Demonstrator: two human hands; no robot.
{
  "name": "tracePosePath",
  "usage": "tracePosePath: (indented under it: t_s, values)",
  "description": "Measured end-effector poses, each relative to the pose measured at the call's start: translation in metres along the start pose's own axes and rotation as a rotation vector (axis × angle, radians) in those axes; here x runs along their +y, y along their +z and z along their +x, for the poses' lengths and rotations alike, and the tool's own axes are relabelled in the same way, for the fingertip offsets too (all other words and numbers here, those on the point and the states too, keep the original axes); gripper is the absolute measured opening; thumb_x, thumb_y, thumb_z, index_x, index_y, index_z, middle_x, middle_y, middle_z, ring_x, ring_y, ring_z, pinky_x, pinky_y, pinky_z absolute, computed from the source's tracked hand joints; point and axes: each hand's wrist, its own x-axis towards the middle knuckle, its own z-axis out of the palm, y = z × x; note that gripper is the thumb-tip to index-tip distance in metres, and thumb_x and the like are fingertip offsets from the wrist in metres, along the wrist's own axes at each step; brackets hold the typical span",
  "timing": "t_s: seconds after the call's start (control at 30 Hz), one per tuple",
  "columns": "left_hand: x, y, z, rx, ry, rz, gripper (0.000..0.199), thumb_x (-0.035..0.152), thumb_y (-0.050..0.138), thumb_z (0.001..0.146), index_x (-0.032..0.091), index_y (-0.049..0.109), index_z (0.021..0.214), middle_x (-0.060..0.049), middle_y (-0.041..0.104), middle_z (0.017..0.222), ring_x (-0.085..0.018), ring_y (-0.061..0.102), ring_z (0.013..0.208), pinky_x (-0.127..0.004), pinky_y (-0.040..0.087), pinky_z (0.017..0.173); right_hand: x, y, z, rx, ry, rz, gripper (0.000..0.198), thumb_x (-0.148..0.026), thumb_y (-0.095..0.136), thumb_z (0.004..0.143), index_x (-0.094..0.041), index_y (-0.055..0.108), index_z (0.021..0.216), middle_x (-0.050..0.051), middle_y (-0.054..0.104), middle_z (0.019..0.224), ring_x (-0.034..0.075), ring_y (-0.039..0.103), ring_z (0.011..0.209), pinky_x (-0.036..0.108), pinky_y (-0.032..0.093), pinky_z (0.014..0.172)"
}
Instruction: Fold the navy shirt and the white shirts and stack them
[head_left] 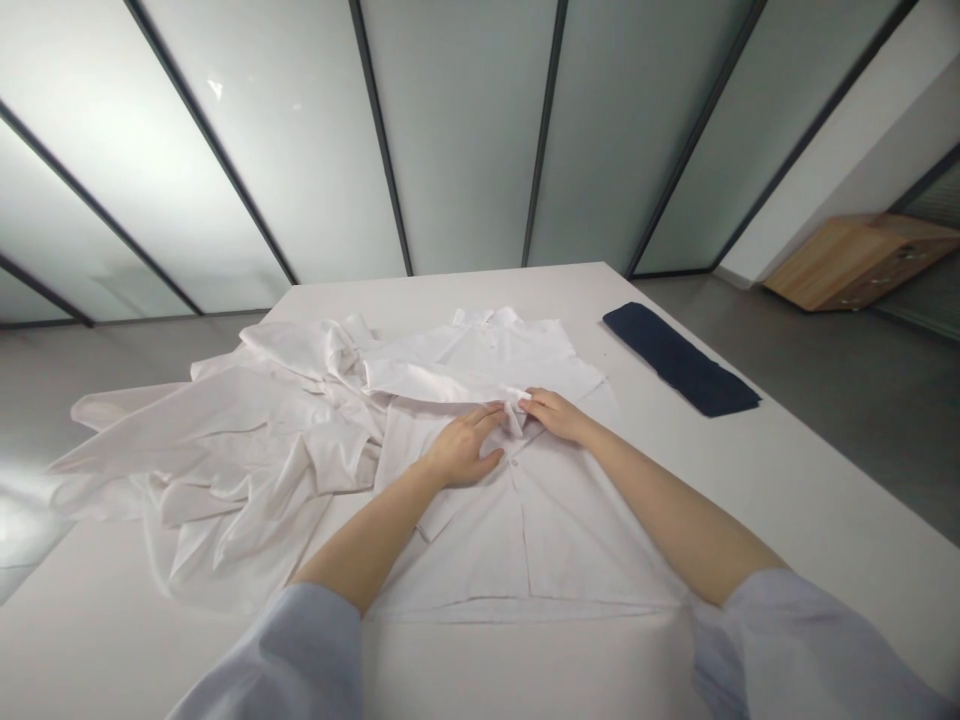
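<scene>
- Behind the table it's all frosted glass wall [465,130] with dark frames, plus grey floor [885,390] and a wooden cabinet [855,262] off to the right.
- Everything's on a big white table [817,500], so it's white on white for me.
- White shirt [562,520] is laid out right in front of me, collar pointing away, hem nearest me, button front running down the middle. It's directly under both my hands.
- Left of it there's a rumpled heap of white cloth [262,430], partly hanging past the table edge.
- Over on the right, well apart from the shirt, a navy folded cloth [679,360] lies near the edge.
- My left hand [469,450] is on the shirt front, thumb spread away from the fingers, fingertips touching cloth.
- My right hand [556,415] is just beside it, thumb and fingertips close together, pinching a gathered white fold [514,412] near the button line.
</scene>
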Motion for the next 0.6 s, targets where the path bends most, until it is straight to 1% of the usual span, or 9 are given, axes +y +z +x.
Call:
tracePosePath:
  t_s: [0.07,0.13,0.2,0.27,0.33,0.4,0.47,0.53,0.6]
  values:
    - [-0.002,-0.002,0.0,0.097,-0.038,0.017,0.051,0.025,0.053,0.085,0.02,0.048,0.136,-0.012,0.053,0.137,-0.024,0.051,0.127,-0.041,0.043,0.107,0.003,-0.002,0.0,0.053,0.064,0.064,0.041,-0.052,0.043,0.086,-0.02,0.053,0.062,0.0,0.058,0.07,0.016,0.052,0.067,0.027,0.042,0.065]
    - [-0.006,-0.004,0.0,0.23,-0.101,0.081,0.047,0.023,0.053,0.085,0.021,0.05,0.132,-0.013,0.053,0.135,-0.026,0.052,0.123,-0.044,0.043,0.105,0.004,-0.006,-0.001,0.125,0.112,0.092,0.039,-0.053,0.048,0.081,-0.021,0.049,0.058,-0.003,0.051,0.059,0.014,0.047,0.059,0.025,0.039,0.058]
    - [-0.01,-0.008,0.0,0.348,-0.169,0.177,0.047,0.025,0.054,0.085,0.02,0.05,0.131,-0.014,0.048,0.14,-0.029,0.046,0.129,-0.049,0.039,0.107,0.003,-0.014,-0.002,0.207,0.154,0.13,0.037,-0.051,0.052,0.076,-0.022,0.046,0.055,-0.005,0.045,0.052,0.013,0.043,0.055,0.024,0.035,0.053]
    - [-0.015,-0.011,-0.001,0.401,-0.229,0.27,0.051,0.026,0.057,0.084,0.02,0.048,0.134,-0.015,0.041,0.147,-0.032,0.038,0.135,-0.051,0.034,0.109,-0.002,-0.023,-0.005,0.293,0.203,0.205,0.032,-0.047,0.054,0.074,-0.022,0.047,0.055,-0.004,0.045,0.051,0.014,0.045,0.055,0.025,0.035,0.053]
    - [-0.021,-0.012,-0.001,0.386,-0.28,0.335,0.056,0.026,0.059,0.082,0.019,0.046,0.136,-0.015,0.037,0.151,-0.033,0.033,0.139,-0.051,0.029,0.112,-0.009,-0.034,-0.012,0.374,0.245,0.329,0.026,-0.043,0.055,0.072,-0.022,0.05,0.058,-0.003,0.052,0.054,0.017,0.051,0.059,0.026,0.039,0.055]
    - [-0.028,-0.013,-0.001,0.332,-0.337,0.375,0.061,0.026,0.062,0.08,0.018,0.046,0.138,-0.016,0.037,0.151,-0.033,0.032,0.14,-0.051,0.024,0.115,-0.014,-0.044,-0.023,0.453,0.288,0.488,0.019,-0.04,0.054,0.071,-0.022,0.054,0.065,0.0,0.059,0.06,0.02,0.058,0.064,0.029,0.045,0.059]
    - [-0.032,-0.012,0.001,0.269,-0.39,0.4,0.064,0.027,0.065,0.077,0.018,0.047,0.138,-0.016,0.038,0.151,-0.034,0.032,0.14,-0.051,0.02,0.116,-0.015,-0.052,-0.037,0.523,0.343,0.62,0.018,-0.04,0.053,0.071,-0.023,0.056,0.073,0.002,0.063,0.065,0.023,0.063,0.069,0.032,0.05,0.062]
    - [-0.035,-0.012,0.002,0.21,-0.42,0.411,0.067,0.035,0.068,0.076,0.019,0.048,0.138,-0.016,0.039,0.15,-0.034,0.031,0.14,-0.051,0.017,0.117,-0.014,-0.055,-0.053,0.577,0.401,0.704,0.018,-0.04,0.051,0.073,-0.023,0.056,0.077,0.004,0.065,0.068,0.025,0.066,0.072,0.035,0.053,0.065]
    - [-0.036,-0.014,0.004,0.139,-0.422,0.409,0.072,0.048,0.068,0.074,0.02,0.049,0.138,-0.016,0.039,0.15,-0.036,0.03,0.141,-0.052,0.016,0.117,-0.012,-0.055,-0.07,0.637,0.447,0.794,0.016,-0.038,0.051,0.073,-0.024,0.056,0.079,0.004,0.067,0.071,0.025,0.068,0.074,0.036,0.056,0.067]
